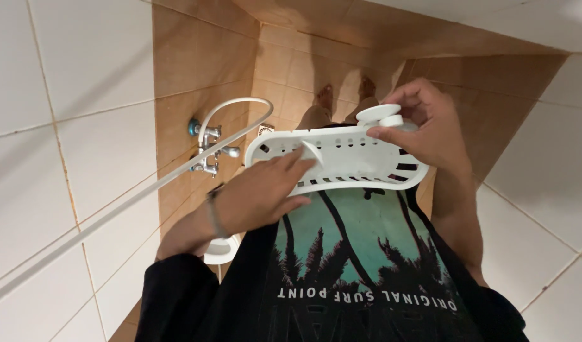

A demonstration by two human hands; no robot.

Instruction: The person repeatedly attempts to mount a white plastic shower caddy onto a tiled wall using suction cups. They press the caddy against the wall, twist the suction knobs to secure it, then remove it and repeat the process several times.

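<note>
I look straight down my chest in a tiled bathroom. A white plastic slotted shower shelf [348, 158] is held flat in front of my black shirt. My left hand [259, 196] grips its left side, the thumb pressing a round suction cup on the shelf's back. My right hand [430, 126] holds the right end, its fingers pinching a white round suction cup [379, 115] at the shelf's top edge. My bare feet show far below on the tan floor tiles.
A chrome wall tap [210, 151] with a white shower hose [113, 212] is on the tan tiled wall at left. White wall tiles [538, 209] stand at both sides. A white round object [220, 251] sits low by my left forearm.
</note>
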